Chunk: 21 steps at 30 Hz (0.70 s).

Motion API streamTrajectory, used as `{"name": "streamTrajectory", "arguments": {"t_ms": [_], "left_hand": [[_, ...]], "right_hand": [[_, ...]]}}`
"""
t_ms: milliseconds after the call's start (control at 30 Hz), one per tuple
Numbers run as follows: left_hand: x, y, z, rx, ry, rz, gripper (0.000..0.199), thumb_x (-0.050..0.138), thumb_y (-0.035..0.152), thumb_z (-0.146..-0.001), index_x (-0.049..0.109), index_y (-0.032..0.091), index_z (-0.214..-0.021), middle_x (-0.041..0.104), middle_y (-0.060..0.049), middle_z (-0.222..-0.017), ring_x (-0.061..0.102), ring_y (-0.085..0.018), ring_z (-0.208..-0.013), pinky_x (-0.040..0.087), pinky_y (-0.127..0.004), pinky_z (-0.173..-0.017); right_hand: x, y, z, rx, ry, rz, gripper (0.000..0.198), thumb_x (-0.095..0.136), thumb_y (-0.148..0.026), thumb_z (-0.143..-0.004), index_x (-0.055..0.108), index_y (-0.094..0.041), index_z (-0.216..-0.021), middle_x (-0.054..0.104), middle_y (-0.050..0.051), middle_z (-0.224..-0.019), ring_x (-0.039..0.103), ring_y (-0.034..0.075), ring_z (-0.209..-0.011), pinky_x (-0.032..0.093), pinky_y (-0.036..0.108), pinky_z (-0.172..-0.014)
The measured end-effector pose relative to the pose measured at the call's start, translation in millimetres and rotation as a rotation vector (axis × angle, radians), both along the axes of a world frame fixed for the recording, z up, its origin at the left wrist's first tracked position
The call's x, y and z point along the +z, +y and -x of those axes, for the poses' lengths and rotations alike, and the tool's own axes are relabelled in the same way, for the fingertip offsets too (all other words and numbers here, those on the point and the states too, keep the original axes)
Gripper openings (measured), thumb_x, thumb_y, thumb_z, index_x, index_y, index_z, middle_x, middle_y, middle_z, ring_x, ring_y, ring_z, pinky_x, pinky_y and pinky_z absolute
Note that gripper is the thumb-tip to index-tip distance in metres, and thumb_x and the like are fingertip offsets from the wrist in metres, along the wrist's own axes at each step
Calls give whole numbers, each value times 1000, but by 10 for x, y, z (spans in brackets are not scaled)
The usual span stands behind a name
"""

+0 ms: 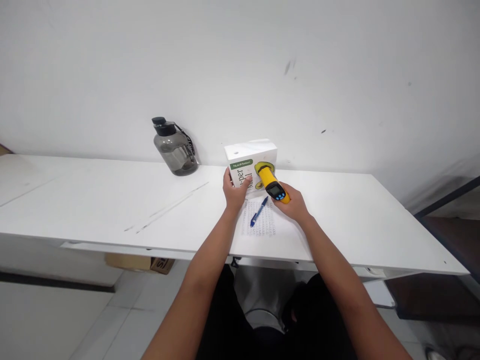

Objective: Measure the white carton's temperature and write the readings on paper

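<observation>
Box (248, 169) is clasped by left hand (235, 194), and yellow thermometer gun (275, 187), gripped by right hand (294, 202) before box, is apparently aimed, steadiness being next required.

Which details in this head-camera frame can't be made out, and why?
All in the head view:
- Reading on the yellow handheld device: display too small.
- Text on the paper: too small; the blue pen covers some.
- Part of the lettering on the white box: hidden by the left hand.
- Right hand's grip: fingers mostly hidden by the device.
- Cardboard box: top hidden under the table.
</observation>
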<state>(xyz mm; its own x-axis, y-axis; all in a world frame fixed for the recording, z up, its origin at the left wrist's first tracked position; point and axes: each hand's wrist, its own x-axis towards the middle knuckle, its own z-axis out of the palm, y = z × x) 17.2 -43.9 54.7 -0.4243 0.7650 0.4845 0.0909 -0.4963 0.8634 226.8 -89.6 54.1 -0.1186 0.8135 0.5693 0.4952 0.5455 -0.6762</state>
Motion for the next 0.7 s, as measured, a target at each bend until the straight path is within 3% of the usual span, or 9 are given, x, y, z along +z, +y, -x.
{"name": "streamTrajectory", "arguments": {"t_ms": [700], "left_hand": [[-18,10,11,6,22,-10,69,86,45,-72,58,23,-132,69,-10,-126,69,-27,-114,59,-41,-95]], "right_hand": [[3,-12,28,-14,2,-26,46,71,-38,-78,68,-25,-122,77,8,-114,73,29,-98,60,44,-84]]}}
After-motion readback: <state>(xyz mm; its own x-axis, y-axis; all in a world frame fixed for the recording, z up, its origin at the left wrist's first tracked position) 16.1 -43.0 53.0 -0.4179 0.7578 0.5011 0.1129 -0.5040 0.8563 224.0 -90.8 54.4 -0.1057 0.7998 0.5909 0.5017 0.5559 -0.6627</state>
